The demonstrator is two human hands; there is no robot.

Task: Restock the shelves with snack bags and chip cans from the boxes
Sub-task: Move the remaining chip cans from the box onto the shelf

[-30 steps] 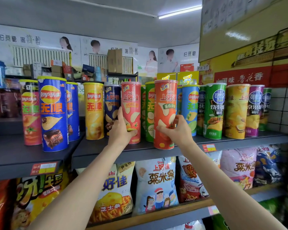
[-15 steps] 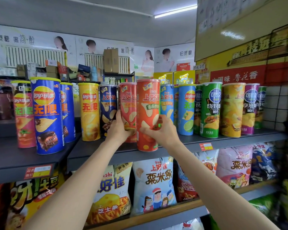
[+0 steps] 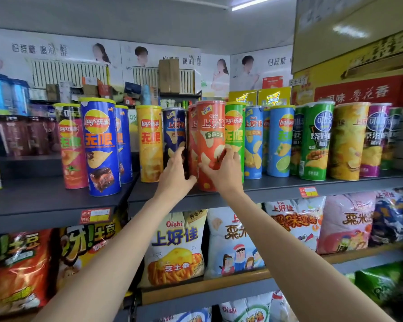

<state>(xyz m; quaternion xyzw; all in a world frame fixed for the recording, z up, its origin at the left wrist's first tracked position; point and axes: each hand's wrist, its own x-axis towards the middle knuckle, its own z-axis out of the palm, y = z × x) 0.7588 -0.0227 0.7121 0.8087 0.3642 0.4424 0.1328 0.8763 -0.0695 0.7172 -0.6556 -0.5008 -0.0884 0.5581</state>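
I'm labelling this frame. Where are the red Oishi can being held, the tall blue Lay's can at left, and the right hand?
red Oishi can (image 3: 210,126), head view, upper label.
blue Lay's can (image 3: 99,145), head view, label middle.
right hand (image 3: 227,171), head view, back of hand.

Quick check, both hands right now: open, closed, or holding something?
Left hand: fingers curled round the rear red Oishi chip can, gripping it.
Right hand: gripping the front red Oishi tomato chip can low on its side.

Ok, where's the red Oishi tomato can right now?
In the head view the red Oishi tomato can stands at the front of the upper shelf, centre, gripped by the right hand, between the dark blue Oishi can and the green Lay's can.
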